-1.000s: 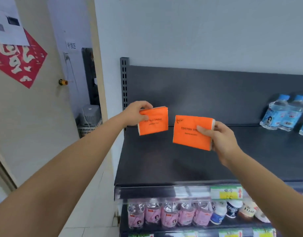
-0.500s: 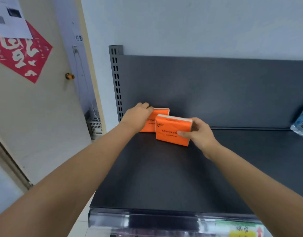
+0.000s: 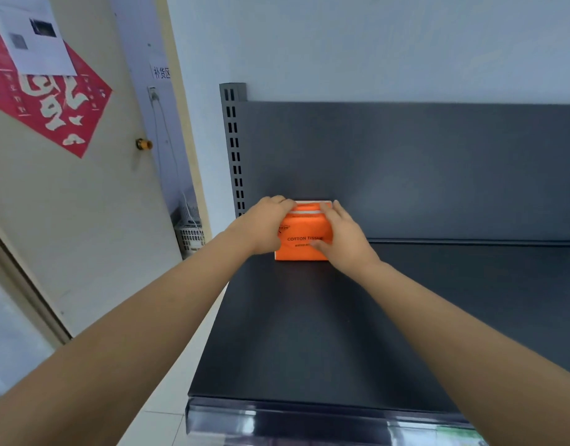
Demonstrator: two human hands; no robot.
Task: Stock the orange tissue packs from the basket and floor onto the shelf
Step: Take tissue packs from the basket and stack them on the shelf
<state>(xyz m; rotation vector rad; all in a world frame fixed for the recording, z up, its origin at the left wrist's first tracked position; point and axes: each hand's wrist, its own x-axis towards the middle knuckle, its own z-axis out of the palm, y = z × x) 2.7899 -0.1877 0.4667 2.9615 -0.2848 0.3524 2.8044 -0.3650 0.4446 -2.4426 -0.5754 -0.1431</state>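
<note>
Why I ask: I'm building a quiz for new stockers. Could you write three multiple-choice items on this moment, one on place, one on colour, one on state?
1. Where on the shelf do the tissue packs stand?
A. back left corner
B. front edge
C. right end

2. What colour are the packs?
A. blue
B. orange
C. green

3. How is the front pack placed?
A. lying flat
B. held in the air
C. upright on the shelf

Answers:
1 A, they stand beside the slotted upright, against the back panel.
2 B, the wrappers are orange with dark print.
3 C, its bottom edge rests on the shelf while the left hand and right hand grip the packs' tops.
</note>
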